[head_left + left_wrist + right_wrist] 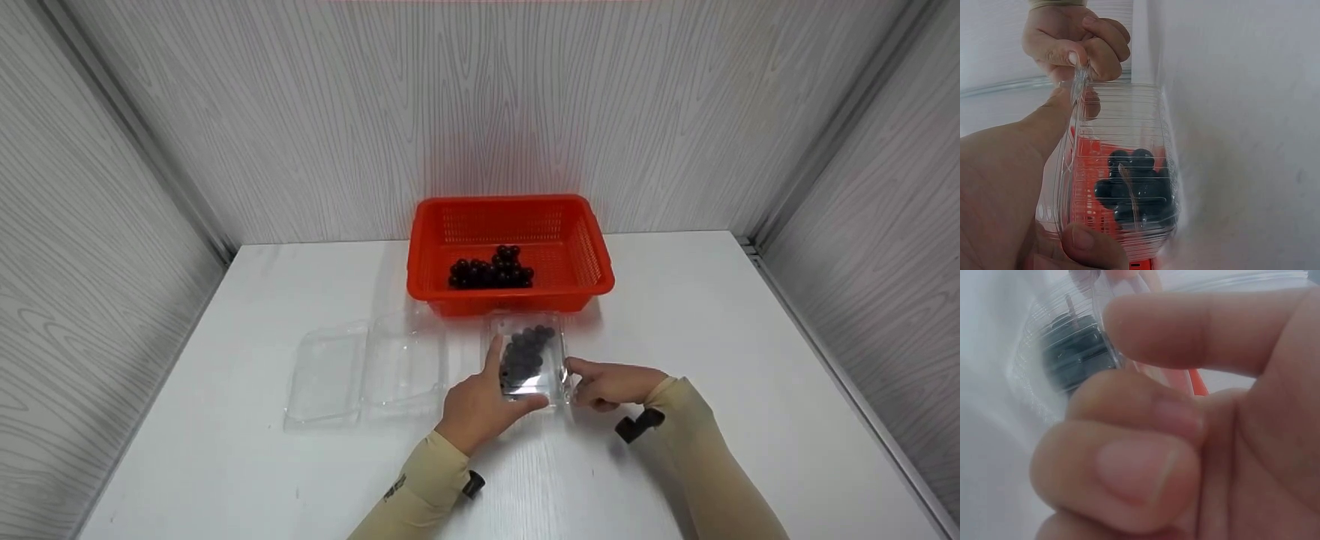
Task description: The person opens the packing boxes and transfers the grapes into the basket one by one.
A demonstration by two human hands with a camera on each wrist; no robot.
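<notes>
A clear plastic clamshell box [559, 341] with a bunch of dark grapes [523, 356] inside lies in front of the red basket. My left hand [480, 409] holds it from the left and near side, thumb along the near edge and index finger over the top. At the right edge my right hand [613, 384] pinches the rim between thumb and index finger, its other fingers curled in. In the left wrist view the right thumb [1067, 52] presses at the rim's end. The grapes [1075, 351] show through the ribbed wall in the right wrist view.
Behind the box stands a red plastic basket [517, 306] with more dark grapes [491, 271] in it. An open clear clamshell box [330, 375] lies to the left on the white table [225, 457]. Wood-grain panels [337, 120] close in the back and both sides.
</notes>
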